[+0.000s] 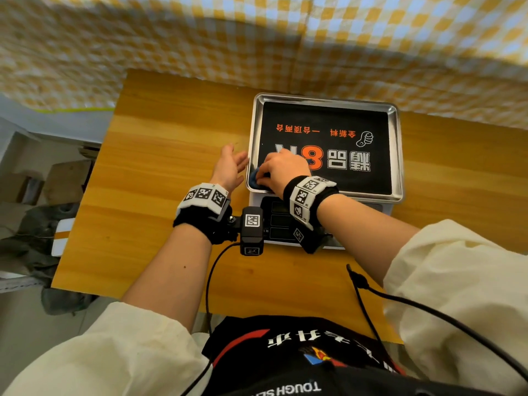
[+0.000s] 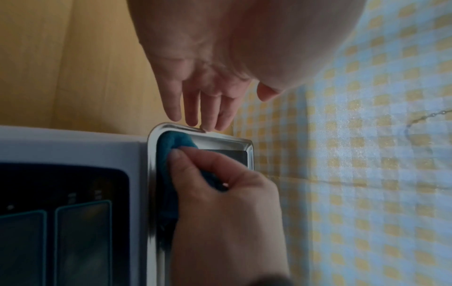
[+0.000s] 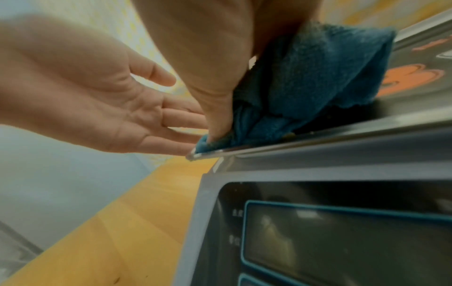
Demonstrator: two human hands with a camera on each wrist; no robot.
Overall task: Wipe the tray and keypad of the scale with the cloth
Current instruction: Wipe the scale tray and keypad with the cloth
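A scale stands on the wooden table, its steel tray (image 1: 397,144) lined with a black printed sheet. My right hand (image 1: 281,170) grips a bunched blue cloth (image 1: 254,178) and presses it into the tray's near left corner (image 2: 156,135). The cloth (image 3: 305,81) is pinched between thumb and fingers. My left hand (image 1: 230,164) is open, palm toward the tray, its fingertips (image 2: 195,122) at the tray's left rim. The dark display and keypad panel (image 1: 277,221) lies below the tray, partly hidden by my right wrist; its panel (image 3: 342,232) shows clearly in the right wrist view.
The wooden table (image 1: 160,181) has bare surface left of the scale. A yellow checked cloth (image 1: 257,38) hangs behind it. Black cables (image 1: 371,290) run over the table's near edge. Boxes and bags (image 1: 43,195) sit on the floor at left.
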